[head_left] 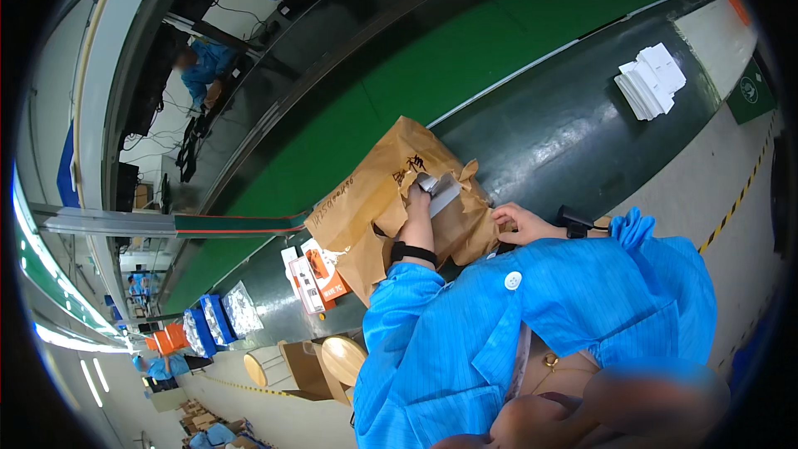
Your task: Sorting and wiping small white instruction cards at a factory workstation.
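A large brown paper bag (357, 220) with handwriting on its side lies on the dark workbench, its torn mouth turned toward me. My left hand (417, 202) reaches inside it, the forearm passing through the opening. White and silvery flat pieces (445, 194) show in the bag beside that hand. The paper and the pieces partly cover its fingers, so their grip does not show clearly. At the bag's right edge, my right hand (522, 224) has its thumb and fingers closed on the crumpled paper.
A stack of white cards or small boxes (650, 81) sits farther right on the workbench (540, 129). Orange-and-white boxes (320, 274) lie left of the bag. Blue bins (218, 320) stand farther left. Beyond runs a green conveyor belt (374, 91), with a metal post beside it. Co-workers sit across.
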Motion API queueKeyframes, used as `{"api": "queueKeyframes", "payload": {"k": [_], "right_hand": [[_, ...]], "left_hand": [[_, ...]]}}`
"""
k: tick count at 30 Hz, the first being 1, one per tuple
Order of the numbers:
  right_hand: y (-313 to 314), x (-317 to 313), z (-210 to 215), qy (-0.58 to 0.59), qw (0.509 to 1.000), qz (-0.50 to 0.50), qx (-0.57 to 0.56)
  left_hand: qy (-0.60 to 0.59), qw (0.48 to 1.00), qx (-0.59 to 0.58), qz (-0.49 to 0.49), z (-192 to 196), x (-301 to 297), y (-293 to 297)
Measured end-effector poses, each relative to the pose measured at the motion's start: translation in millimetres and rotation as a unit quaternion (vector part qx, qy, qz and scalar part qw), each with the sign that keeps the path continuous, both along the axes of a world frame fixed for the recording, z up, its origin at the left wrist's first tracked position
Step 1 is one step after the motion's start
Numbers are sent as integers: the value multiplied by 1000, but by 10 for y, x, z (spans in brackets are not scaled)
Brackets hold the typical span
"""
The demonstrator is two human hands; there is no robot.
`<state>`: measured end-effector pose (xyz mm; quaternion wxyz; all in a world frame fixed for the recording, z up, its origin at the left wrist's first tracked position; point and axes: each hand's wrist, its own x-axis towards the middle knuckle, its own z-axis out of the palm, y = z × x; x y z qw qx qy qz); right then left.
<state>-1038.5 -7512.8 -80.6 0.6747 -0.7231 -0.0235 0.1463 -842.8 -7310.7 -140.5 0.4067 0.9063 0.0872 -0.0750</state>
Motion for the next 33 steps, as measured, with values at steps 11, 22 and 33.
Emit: {"api": "queueKeyframes", "payload": {"k": [11,22,33], "right_hand": [[-491,100,-51,-16,979,-200,19],[-2800,-254,-67,-166,712,-655,-192],[-5155,-582,-772,75,573,-753,-313]], "left_hand": [[-49,973,150,-171,298,3,-8],[60,908,-390,143,670,-750,-307],[-93,934,-138,-317,1277,-1660,-1119]]}}
